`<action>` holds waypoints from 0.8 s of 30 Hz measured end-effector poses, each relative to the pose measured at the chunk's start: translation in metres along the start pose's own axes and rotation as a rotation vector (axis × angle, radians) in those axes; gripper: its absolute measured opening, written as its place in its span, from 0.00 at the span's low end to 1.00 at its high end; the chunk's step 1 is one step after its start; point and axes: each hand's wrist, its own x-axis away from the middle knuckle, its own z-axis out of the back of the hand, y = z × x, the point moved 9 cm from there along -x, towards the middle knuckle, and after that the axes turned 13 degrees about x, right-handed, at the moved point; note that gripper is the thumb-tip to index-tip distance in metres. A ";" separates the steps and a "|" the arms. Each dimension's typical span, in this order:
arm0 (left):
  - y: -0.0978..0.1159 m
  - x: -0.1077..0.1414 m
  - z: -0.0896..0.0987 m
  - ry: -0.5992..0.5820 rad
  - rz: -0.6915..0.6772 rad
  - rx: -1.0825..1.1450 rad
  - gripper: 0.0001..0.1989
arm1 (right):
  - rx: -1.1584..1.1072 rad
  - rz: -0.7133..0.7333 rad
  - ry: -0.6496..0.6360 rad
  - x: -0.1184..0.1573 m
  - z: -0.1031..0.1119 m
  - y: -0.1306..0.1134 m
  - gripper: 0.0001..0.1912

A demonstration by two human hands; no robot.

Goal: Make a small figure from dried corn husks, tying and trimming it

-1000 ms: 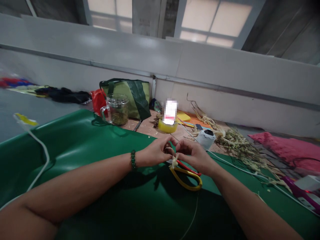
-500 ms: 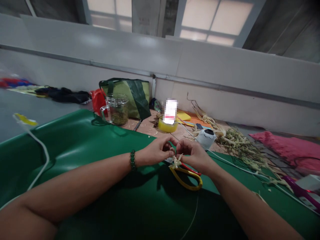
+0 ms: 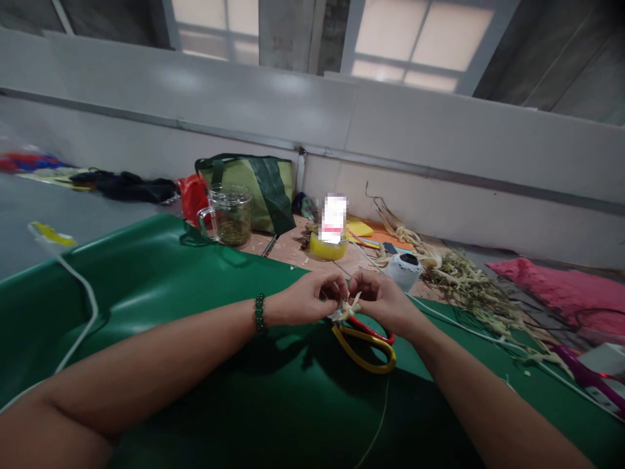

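Left hand and right hand pinch a small pale straw knot between them above the counter; fingertips hide most of it. Scissors lie partly covered beneath.

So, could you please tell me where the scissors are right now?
In the head view, the yellow-handled scissors lie on the green sheet at centre, just below the left hand and right hand, which pinch a small straw piece.
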 end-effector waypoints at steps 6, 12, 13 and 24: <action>-0.005 0.000 0.002 0.037 0.018 -0.059 0.05 | 0.023 -0.006 0.009 0.001 -0.001 0.000 0.15; -0.009 0.000 0.006 0.050 0.045 -0.112 0.01 | 0.127 0.048 0.010 0.003 -0.003 -0.006 0.15; -0.009 0.000 0.006 0.053 0.049 -0.110 0.00 | 0.138 0.065 0.011 0.003 -0.003 -0.007 0.14; -0.025 0.000 0.001 0.045 0.232 0.356 0.11 | 0.162 0.081 0.030 0.006 0.001 -0.010 0.16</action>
